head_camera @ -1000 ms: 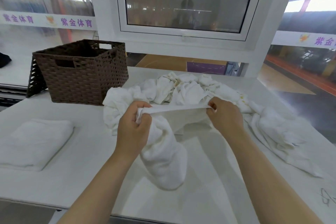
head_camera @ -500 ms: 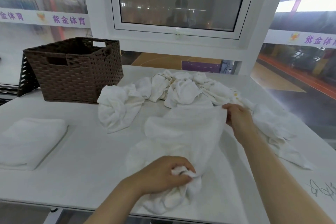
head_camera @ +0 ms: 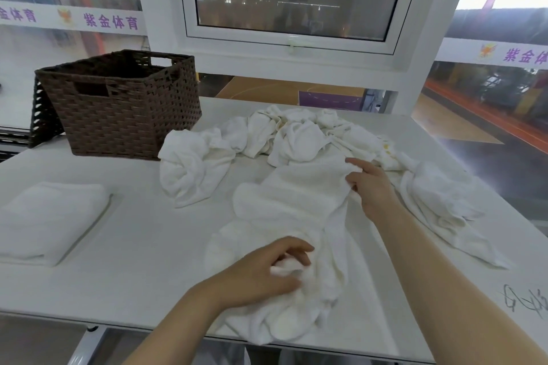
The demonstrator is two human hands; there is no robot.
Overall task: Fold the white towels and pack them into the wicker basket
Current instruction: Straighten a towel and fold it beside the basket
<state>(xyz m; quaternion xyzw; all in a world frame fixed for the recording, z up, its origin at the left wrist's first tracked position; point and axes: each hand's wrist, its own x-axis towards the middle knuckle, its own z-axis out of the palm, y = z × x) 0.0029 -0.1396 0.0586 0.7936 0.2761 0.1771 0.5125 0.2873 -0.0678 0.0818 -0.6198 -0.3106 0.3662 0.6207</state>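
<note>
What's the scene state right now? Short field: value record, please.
surface: white table
left hand: grips near end of the towel being spread
right hand: pinches its far edge
towel state: laid out lengthwise, wrinkled, not folded
folded towel: lies flat at table's left
unfolded towel pile: behind the hands
wicker basket: back left, upright, contents not visible

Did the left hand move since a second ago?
Yes. The left hand came down toward the near table edge, away from the wicker basket, dragging its end of the towel with it.
</note>
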